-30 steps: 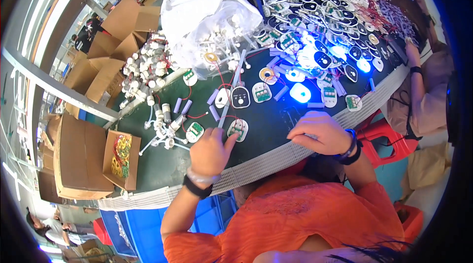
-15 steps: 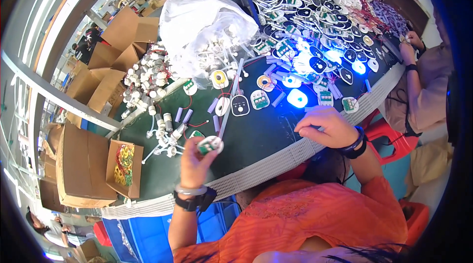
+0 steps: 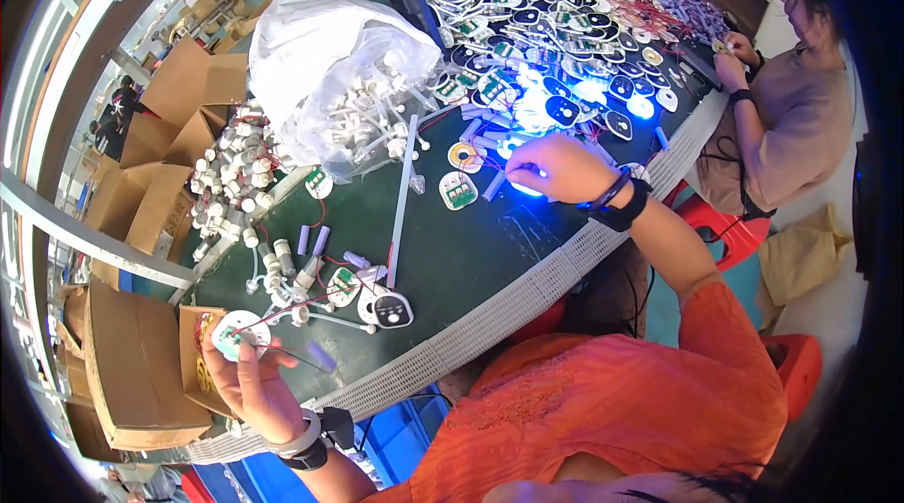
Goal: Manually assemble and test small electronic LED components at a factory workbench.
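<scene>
My left hand [image 3: 256, 388] is closed on a round white disc with a green circuit board [image 3: 240, 337], pinched between thumb and fingers at the table's near left. Red and dark wires trail from it, and a purple cylindrical battery [image 3: 321, 357] hangs or lies beside the hand. My right hand [image 3: 563, 171] is bent down with its fingers closed over a blue-glowing disc [image 3: 525, 188]; what the fingertips hold is hidden. Next to them are a ring-shaped disc [image 3: 464, 156] and a board with green components [image 3: 459, 191]. A black-faced white disc [image 3: 392, 310] lies between my hands.
A heap of board discs [image 3: 527, 18] covers the far side. A plastic bag [image 3: 325, 70] of white tubed parts and a pile of capped cylinders [image 3: 233, 169] stand to the left. Cardboard boxes [image 3: 141, 366] flank the table. Another person [image 3: 786, 117] works at the right.
My left hand has moved left and nearer with the disc, now beside the small carton. My right hand has reached forward and left to the glowing discs. The view has shifted.
</scene>
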A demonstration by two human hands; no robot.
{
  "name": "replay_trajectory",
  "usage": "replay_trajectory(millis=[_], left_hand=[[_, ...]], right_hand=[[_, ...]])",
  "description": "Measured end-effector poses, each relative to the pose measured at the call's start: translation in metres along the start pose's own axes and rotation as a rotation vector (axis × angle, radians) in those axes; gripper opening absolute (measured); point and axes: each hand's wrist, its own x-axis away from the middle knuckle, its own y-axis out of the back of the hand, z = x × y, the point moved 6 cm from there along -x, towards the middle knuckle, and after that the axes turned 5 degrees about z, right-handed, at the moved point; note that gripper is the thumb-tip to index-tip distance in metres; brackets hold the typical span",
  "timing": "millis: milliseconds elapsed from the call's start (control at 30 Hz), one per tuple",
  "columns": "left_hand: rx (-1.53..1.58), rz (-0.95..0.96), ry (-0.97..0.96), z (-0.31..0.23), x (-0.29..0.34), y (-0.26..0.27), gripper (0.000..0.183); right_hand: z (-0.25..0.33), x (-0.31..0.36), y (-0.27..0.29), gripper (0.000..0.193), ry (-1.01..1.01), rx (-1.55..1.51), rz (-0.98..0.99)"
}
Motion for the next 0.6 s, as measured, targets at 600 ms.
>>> replay_trajectory(millis=[600], left_hand=[[-0.060, -0.055, -0.229, -0.092, -0.054, -0.016, 0.038]], right_hand=[[-0.006, -0.008, -0.047, 0.022, 0.009, 0.300, 0.143]])
